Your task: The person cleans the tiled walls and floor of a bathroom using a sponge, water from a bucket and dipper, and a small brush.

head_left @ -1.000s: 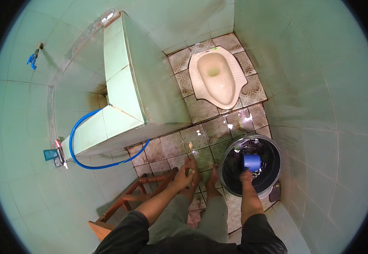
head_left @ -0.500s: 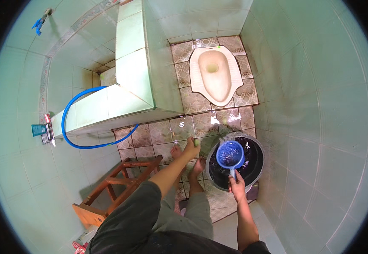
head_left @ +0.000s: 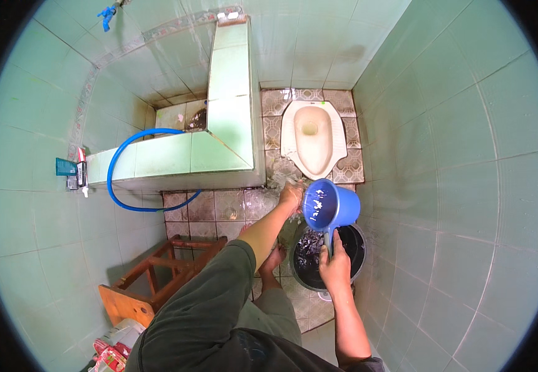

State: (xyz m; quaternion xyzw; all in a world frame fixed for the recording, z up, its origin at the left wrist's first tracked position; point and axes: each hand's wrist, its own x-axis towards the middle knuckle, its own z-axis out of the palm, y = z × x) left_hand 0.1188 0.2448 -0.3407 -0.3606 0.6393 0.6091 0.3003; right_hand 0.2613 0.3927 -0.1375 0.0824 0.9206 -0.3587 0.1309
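My right hand (head_left: pixel 336 266) is closed round the handle of a blue water dipper (head_left: pixel 343 206). The dipper is tipped to the left above a dark bucket (head_left: pixel 357 273) with water in it. Close to the dipper's rim is my left hand (head_left: pixel 290 197), its fingers curled, with water splashing round it. What the left fingers hold is hidden by the hand and the splash.
A squat toilet (head_left: pixel 314 136) is set in the tiled floor ahead. A low tiled wall (head_left: pixel 228 124) with a blue hose (head_left: pixel 113 180) over it stands to the left. Nearer lies a wooden stool (head_left: pixel 151 273). Tiled wall (head_left: pixel 430 204) rises on the right.
The dipper has risen from the bucket, moved forward and tipped left. My left hand has moved forward, and water now splashes round it. The small pale green thing seen in it earlier is hidden.
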